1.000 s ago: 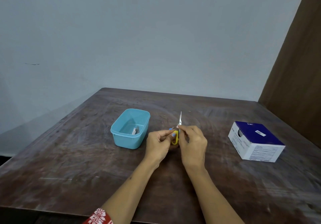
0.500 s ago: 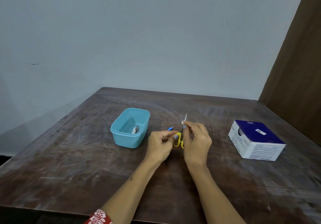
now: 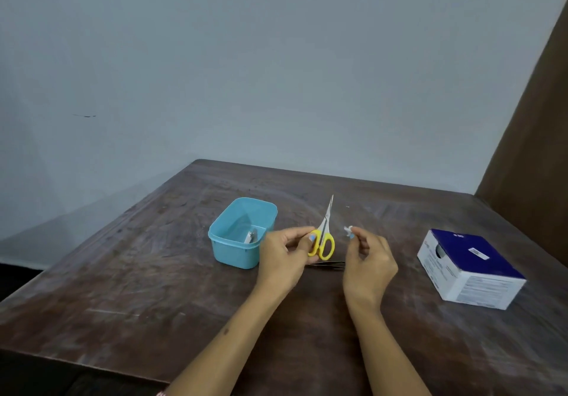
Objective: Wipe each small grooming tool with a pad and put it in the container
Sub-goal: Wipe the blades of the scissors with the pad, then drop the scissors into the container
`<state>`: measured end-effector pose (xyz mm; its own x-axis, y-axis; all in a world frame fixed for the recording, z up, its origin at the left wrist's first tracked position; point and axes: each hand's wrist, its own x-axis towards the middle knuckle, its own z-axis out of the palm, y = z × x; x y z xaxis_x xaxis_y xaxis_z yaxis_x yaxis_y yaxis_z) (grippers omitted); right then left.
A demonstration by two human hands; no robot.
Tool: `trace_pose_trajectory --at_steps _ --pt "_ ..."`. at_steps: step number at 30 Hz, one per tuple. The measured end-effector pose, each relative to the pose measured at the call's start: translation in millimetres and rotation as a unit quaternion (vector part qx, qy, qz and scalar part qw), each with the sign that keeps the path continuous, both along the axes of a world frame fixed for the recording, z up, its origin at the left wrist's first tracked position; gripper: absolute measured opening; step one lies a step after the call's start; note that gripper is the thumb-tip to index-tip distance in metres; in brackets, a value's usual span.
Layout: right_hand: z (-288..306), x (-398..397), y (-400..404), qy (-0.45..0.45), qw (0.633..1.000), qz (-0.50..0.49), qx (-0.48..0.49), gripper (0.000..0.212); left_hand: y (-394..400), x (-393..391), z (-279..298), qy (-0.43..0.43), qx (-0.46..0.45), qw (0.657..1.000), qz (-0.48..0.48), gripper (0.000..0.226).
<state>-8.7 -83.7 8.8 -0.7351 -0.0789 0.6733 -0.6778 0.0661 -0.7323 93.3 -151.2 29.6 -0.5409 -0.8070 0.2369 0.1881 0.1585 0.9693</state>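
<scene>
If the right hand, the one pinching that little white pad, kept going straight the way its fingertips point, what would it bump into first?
Probably the scissors: the right hand points its pad left toward their blades and yellow handles, which the left hand holds. Depth is unclear from one view, so it might pass just beside them.

I see a dark, worn wooden bench [image 3: 129, 297] with pale scuff marks across its top. Near its right edge lies a white box [image 3: 470, 268] with a dark blue top and a small white label. Behind the bench rises a plain grey-blue wall [image 3: 246, 63]; right of the box stands a brown panel [image 3: 534, 137].
</scene>
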Motion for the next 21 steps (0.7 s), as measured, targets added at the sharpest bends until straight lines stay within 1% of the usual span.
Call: trace_pose_trajectory --at_steps 2,4,5,6,8,10,12,13,18,21 --pt "-1 0 -1 -0.003 1.000 0.004 0.004 0.021 -11 12 22 -0.015 -0.034 0.998 0.049 0.016" --pt "-2 0 -2 -0.014 1.000 0.008 0.014 0.020 -30 27 45 -0.054 -0.065 0.991 0.106 0.025" --pt "-2 0 -2 -0.017 1.000 0.007 0.018 0.020 -40 35 55 -0.083 -0.087 0.983 0.135 0.023" --pt "-2 0 -2 -0.016 1.000 0.008 0.019 0.020 -50 42 63 -0.127 -0.115 0.971 0.167 0.018" --pt "-2 0 -1 -0.012 1.000 0.010 0.019 0.020 -64 52 74 -0.242 -0.168 0.930 0.218 0.013" --pt "-2 1 -1 -0.011 1.000 0.015 0.022 0.020 -68 53 77 -0.342 -0.178 0.894 0.229 0.012" --pt "-3 1 -1 -0.013 0.999 0.022 0.023 0.019 -67 49 76 -0.419 -0.179 0.861 0.225 0.012" --pt "-3 1 -1 -0.014 0.999 0.026 0.022 0.018 -67 45 74 -0.445 -0.181 0.849 0.222 0.007" --pt "-3 3 -1 -0.015 0.999 0.036 0.020 0.017 -68 32 58 -0.498 -0.188 0.821 0.208 0.018" --pt "-2 2 -1 -0.015 0.999 0.038 0.017 0.018 -67 31 52 -0.510 -0.182 0.814 0.209 0.025"
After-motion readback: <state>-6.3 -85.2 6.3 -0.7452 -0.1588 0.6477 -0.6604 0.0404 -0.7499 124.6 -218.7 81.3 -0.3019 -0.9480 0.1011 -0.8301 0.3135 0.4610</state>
